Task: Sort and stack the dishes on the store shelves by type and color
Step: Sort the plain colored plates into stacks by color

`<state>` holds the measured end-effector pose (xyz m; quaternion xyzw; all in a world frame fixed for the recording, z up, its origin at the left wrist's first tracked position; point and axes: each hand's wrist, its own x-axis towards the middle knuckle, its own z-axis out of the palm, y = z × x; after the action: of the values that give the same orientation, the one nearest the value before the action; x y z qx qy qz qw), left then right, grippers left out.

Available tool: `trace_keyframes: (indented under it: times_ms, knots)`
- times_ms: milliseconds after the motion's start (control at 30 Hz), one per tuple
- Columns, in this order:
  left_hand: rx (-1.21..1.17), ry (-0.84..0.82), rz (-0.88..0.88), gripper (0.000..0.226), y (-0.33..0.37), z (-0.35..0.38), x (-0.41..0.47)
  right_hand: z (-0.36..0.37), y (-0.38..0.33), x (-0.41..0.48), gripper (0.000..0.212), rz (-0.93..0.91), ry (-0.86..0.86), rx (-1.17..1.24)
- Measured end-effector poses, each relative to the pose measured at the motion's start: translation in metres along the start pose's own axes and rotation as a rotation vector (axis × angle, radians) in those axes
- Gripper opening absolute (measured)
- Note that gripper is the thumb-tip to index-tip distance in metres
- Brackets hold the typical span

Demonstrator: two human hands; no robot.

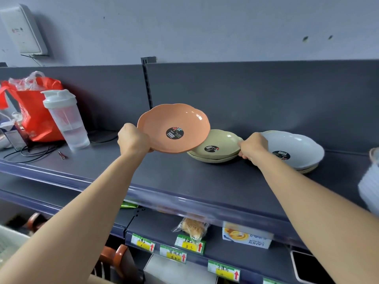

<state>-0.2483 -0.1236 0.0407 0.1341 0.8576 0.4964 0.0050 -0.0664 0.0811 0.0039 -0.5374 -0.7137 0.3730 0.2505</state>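
Left hand: your left hand (133, 138) is clenched on the near-left rim of the orange plate (174, 128), fingers hidden beneath it.
Orange plate: it is held clear of the shelf (184, 177), tilted toward you, with its far-right edge over the beige plates (217, 146).
Right hand: your right hand (253, 148) pinches the right rim of the beige plates, and the fingertips seem to curl under the edge.
Beige plates: they sit on the shelf between your two hands, and there look to be two of them nested.
White plate (295, 148): it lies just beyond your right hand, on top of a beige one whose rim peeks out below.
Handling: these look like light, stiff, glossy plates, probably plastic, so they are likely to slide on each other. Take the scalloped rim with your thumb on top and your fingers below, and keep nested ones level.
Left of your left hand: a shaker bottle (65, 119) and a red bag (34, 111) stand well apart from the plates.
Hard to tell: the plate count in each stack is unclear, and so is whether the orange plate touches the beige ones. The ribbed white object (369, 181) past your right hand is cut off by the frame edge.
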Motion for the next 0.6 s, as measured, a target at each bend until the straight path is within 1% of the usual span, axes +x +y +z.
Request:
trace_keyframes:
  times_ms: [33, 100, 133, 200, 233, 300, 333, 400, 500, 600]
  knots:
    - [-0.001, -0.009, 0.009, 0.024, 0.003, 0.004, -0.002, -0.005, 0.002, 0.002, 0.015, -0.015, 0.028, 0.002]
    - [-0.011, -0.037, 0.029, 0.025, 0.009, 0.013, -0.004, -0.020, 0.006, 0.005, 0.004, -0.020, 0.104, -0.036]
    - [-0.011, -0.052, 0.039, 0.023, 0.012, 0.018, -0.006, -0.030, 0.009, 0.007, 0.007, -0.015, 0.145, -0.072]
    - [-0.003, -0.083, 0.056, 0.015, 0.019, 0.030, -0.010, -0.051, 0.019, 0.010, 0.022, 0.007, 0.205, -0.162]
    - [-0.005, -0.100, 0.061, 0.012, 0.023, 0.036, -0.013, -0.062, 0.024, 0.009, 0.023, 0.023, 0.227, -0.197]
    - [-0.019, -0.138, 0.071, 0.009, 0.029, 0.049, -0.017, -0.082, 0.034, 0.007, 0.008, 0.066, 0.278, -0.289]
    - [-0.026, -0.156, 0.076, 0.008, 0.031, 0.055, -0.019, -0.089, 0.039, 0.007, 0.013, 0.094, 0.308, -0.334]
    - [-0.032, -0.182, 0.086, 0.011, 0.034, 0.066, -0.022, -0.099, 0.048, 0.004, 0.027, 0.143, 0.346, -0.414]
    - [-0.041, -0.204, 0.086, 0.022, 0.037, 0.076, -0.023, -0.108, 0.059, 0.001, 0.033, 0.172, 0.362, -0.515]
    - [-0.033, -0.193, 0.065, 0.023, 0.037, 0.077, -0.021, -0.112, 0.067, 0.003, 0.039, 0.212, 0.364, -0.524]
